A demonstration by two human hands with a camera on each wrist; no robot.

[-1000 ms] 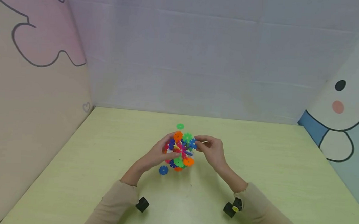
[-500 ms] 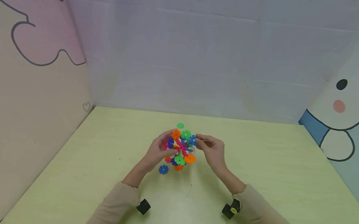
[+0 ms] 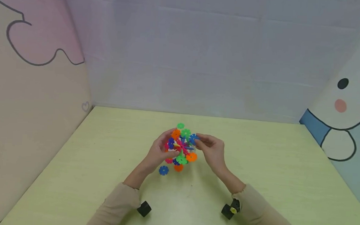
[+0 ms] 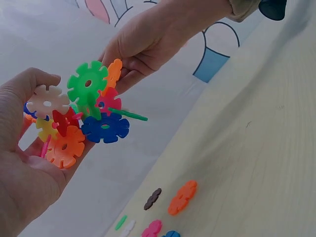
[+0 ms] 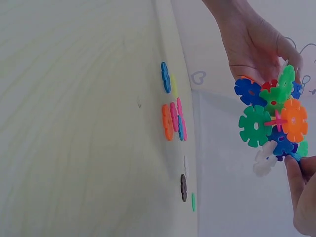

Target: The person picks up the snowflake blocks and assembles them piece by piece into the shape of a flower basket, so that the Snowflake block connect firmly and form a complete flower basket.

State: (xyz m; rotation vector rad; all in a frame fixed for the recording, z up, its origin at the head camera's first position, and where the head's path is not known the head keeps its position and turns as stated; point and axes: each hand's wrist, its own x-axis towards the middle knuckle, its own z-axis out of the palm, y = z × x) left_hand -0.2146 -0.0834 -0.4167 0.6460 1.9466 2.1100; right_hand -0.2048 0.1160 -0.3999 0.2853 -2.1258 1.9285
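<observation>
A ball-like cluster of interlocking snowflake discs (image 3: 182,146), in orange, green, pink, blue, white and other colours, is held above the table between both hands. My left hand (image 3: 157,154) grips it from the left, with the thumb across its near side. At the upper right of the cluster, my right hand (image 3: 213,152) pinches a blue snowflake disc (image 3: 193,139) between thumb and fingers. In the right wrist view that blue disc (image 5: 296,156) touches the cluster's edge; whether it is slotted in cannot be told. Fingers behind the cluster are partly hidden.
Loose discs lie on the table under and around the cluster: a blue one (image 3: 163,170), an orange one (image 3: 178,167) and a green one (image 3: 180,125). The right wrist view also shows brown (image 5: 183,188), white and pink discs. A pale wall stands behind the table.
The cluster has turned slightly in my left hand and risen a little in the head view. My right hand keeps its pinch on the blue disc, moving only slightly.
</observation>
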